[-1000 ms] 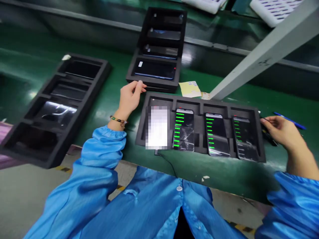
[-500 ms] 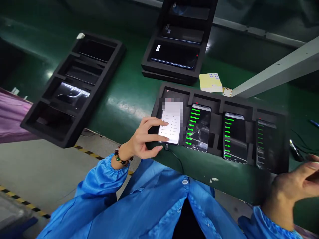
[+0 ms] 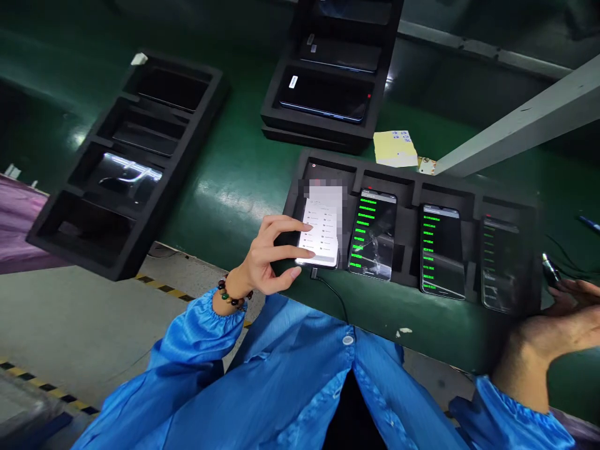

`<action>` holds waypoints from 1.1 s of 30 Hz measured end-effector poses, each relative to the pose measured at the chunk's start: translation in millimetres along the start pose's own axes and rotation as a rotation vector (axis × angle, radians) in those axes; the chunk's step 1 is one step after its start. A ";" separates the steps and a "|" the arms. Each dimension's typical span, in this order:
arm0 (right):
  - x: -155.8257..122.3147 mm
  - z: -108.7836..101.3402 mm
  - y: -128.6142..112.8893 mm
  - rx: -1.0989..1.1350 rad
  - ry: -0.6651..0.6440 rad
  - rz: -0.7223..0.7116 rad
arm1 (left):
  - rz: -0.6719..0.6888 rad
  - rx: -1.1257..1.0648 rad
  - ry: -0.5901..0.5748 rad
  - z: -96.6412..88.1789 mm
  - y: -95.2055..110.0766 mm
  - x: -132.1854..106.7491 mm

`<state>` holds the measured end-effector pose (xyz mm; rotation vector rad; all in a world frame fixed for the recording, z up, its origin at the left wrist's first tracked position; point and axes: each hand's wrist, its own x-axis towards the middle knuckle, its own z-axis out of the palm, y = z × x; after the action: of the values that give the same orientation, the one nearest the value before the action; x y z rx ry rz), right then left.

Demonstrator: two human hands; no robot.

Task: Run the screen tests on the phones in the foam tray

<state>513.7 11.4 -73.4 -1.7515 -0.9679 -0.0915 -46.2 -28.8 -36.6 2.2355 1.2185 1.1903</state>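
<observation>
My left hand (image 3: 274,253) is open, its fingers spread over the lower part of a lit white smartphone (image 3: 323,234). Two fingertips rest on or just above the screen, which lists folders; its top is blurred out. A black cable (image 3: 330,287) meets the phone's bottom edge. This phone lies in a black foam tray (image 3: 410,250) beside phones with green text on dark screens (image 3: 372,237). At the far right, my right hand (image 3: 562,322) has its fingers apart at the lower end of a dark, pen-like object with a shiny tip (image 3: 550,267). Part of that hand leaves the picture.
Another foam tray of dark phones (image 3: 166,165) lies left, and stacked trays (image 3: 319,131) stand behind. A yellow note pad (image 3: 395,149) sits by a slanting grey post (image 3: 515,128). A blue pen (image 3: 589,223) and thin cables are at right. A pink sleeve (image 3: 21,222) shows at left.
My right hand has moved up to the pen-like object, its fingers now reaching it. My left hand has stayed over the white screen. The whole view has shifted slightly.
</observation>
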 end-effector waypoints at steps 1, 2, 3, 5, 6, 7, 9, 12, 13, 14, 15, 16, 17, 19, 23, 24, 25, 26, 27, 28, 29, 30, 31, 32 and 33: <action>0.4 -0.2 2.5 0.063 -0.006 -0.013 | 0.034 0.002 0.011 0.7 -0.7 0.6; 0.7 -0.5 4.3 0.121 -0.019 -0.025 | 0.068 0.000 0.021 1.4 -1.2 1.3; 0.7 -0.9 5.5 0.163 -0.034 -0.031 | 0.092 -0.003 0.025 1.9 -1.5 1.9; 0.7 -1.5 6.3 0.194 -0.049 -0.026 | 0.106 0.003 0.022 2.5 -1.4 2.6; 0.8 -1.6 6.1 0.199 -0.052 -0.020 | 0.100 0.008 0.023 2.6 -1.2 2.7; 0.9 -1.5 5.9 0.199 -0.053 -0.012 | 0.090 0.013 0.027 2.6 -1.0 2.7; 1.2 -1.1 5.4 0.193 -0.055 -0.001 | 0.075 0.015 0.032 2.6 -0.6 2.4; 1.1 -0.1 4.6 0.172 -0.061 0.004 | 0.078 0.016 0.023 2.8 -0.7 1.8; 0.9 0.2 4.1 0.161 -0.061 0.005 | 0.078 0.020 0.026 2.9 -0.8 1.7; 0.5 0.4 3.3 0.153 -0.059 0.007 | 0.068 0.028 0.030 3.0 -1.0 1.7; 0.1 0.5 2.3 0.150 -0.060 0.008 | 0.054 0.040 0.037 3.2 -1.0 1.7; -0.4 0.7 1.0 0.150 -0.059 0.008 | 0.035 0.054 0.044 3.4 -1.0 1.8; -0.8 0.8 -0.4 0.151 -0.061 0.008 | 0.009 0.070 0.045 3.7 -1.0 2.1; -1.7 1.2 -3.1 0.159 -0.064 0.011 | -0.059 0.104 0.023 4.7 -0.9 3.1; -2.8 1.8 -4.8 0.187 -0.062 0.008 | -0.173 0.147 -0.063 8.2 -1.5 5.9; -2.9 1.8 -4.3 0.193 -0.061 0.007 | -0.189 0.152 -0.076 8.9 -1.9 6.3; -3.0 1.6 -3.7 0.198 -0.061 0.006 | -0.200 0.154 -0.083 9.4 -2.3 6.6; -2.9 1.3 -3.2 0.202 -0.061 0.008 | -0.207 0.154 -0.086 9.7 -2.7 6.8; -2.9 1.0 -2.7 0.209 -0.061 0.010 | -0.210 0.153 -0.087 9.8 -3.1 6.8; -2.8 0.6 -2.5 0.214 -0.061 0.013 | -0.206 0.152 -0.086 9.8 -3.3 6.7; -2.7 0.3 -2.5 0.219 -0.060 0.017 | -0.197 0.150 -0.085 9.6 -3.5 6.7; -2.6 0.0 -2.7 0.219 -0.064 0.021 | -0.188 0.150 -0.085 9.5 -3.5 6.7; -2.5 -0.1 -3.2 0.217 -0.068 0.024 | -0.180 0.151 -0.086 9.3 -3.4 6.8; -2.3 0.0 -3.8 0.211 -0.070 0.024 | -0.174 0.152 -0.086 9.1 -3.3 7.0; -2.1 0.3 -4.5 0.203 -0.070 0.023 | -0.169 0.149 -0.087 8.8 -3.1 7.2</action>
<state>509.3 10.8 -71.1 -1.5868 -0.9728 0.0808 -38.9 -20.3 -40.0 2.2105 1.4710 0.9578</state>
